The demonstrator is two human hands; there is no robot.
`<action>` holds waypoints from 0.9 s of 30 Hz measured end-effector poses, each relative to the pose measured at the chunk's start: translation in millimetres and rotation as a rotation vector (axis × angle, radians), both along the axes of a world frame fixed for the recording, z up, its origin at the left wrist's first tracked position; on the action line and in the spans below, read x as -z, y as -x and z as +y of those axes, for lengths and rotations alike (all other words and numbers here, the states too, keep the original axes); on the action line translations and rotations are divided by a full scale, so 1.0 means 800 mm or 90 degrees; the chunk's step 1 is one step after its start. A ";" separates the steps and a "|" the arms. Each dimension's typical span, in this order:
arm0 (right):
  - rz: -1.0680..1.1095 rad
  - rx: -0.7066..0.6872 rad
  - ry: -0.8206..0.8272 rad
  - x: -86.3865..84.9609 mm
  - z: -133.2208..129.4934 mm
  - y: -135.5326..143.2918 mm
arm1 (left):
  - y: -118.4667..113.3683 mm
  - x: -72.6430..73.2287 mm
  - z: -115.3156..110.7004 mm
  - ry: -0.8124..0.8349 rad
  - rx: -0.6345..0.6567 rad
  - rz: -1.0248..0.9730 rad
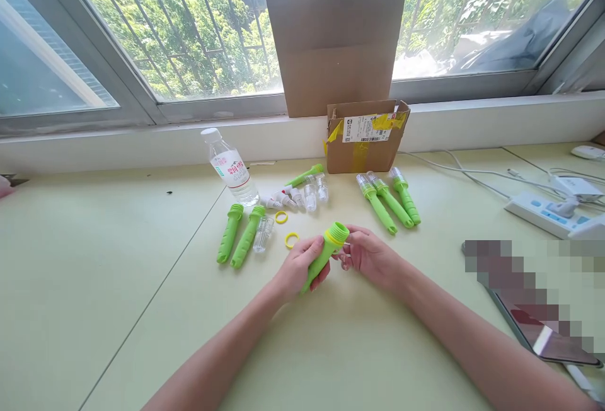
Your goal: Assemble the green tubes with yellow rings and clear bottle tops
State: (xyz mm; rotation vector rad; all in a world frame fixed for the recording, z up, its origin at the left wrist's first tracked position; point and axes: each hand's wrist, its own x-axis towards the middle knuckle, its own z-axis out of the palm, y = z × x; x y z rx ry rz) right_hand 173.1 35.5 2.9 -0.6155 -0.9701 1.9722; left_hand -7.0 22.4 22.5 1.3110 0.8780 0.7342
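Note:
My left hand [302,266] is closed around a bright green handle [322,258], a hollow tube held tilted with its threaded mouth up. A yellow ring [333,239] sits around it just below the thread. Close beside that ring is my right hand [366,253], its fingers loosely bent and apart; I cannot tell whether the fingertips touch the handle. Beyond my hands lie two loose yellow rings [292,241], several clear ribbed caps [263,234] and some white cone-shaped pieces [286,198]. Two more green handles [246,237] rest to the left.
Three green handles with clear caps [382,203] lie at right, before a taped cardboard box [362,146]. A water bottle [231,168] stands at the back left. A power strip [543,214] with cables and a phone [534,323] are on the far right.

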 end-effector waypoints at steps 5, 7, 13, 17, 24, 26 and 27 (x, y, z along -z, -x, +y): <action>-0.015 -0.022 -0.018 -0.001 -0.002 0.000 | 0.010 -0.003 0.006 0.104 0.103 -0.039; -0.015 -0.032 -0.018 -0.002 -0.002 -0.001 | 0.013 -0.004 0.008 0.141 0.145 -0.060; -0.035 -0.081 -0.020 -0.007 -0.003 -0.001 | 0.021 -0.002 0.012 0.240 0.274 -0.098; -0.051 -0.077 -0.030 -0.005 -0.004 0.001 | 0.021 0.003 0.013 0.252 0.330 -0.100; -0.035 -0.014 -0.027 -0.007 -0.005 0.008 | 0.004 0.002 0.005 0.177 0.140 -0.112; -0.042 -0.014 -0.029 -0.008 -0.005 0.010 | 0.001 0.000 0.003 0.152 0.089 -0.112; -0.045 -0.015 -0.029 -0.009 -0.005 0.011 | 0.000 0.000 0.002 0.138 0.066 -0.114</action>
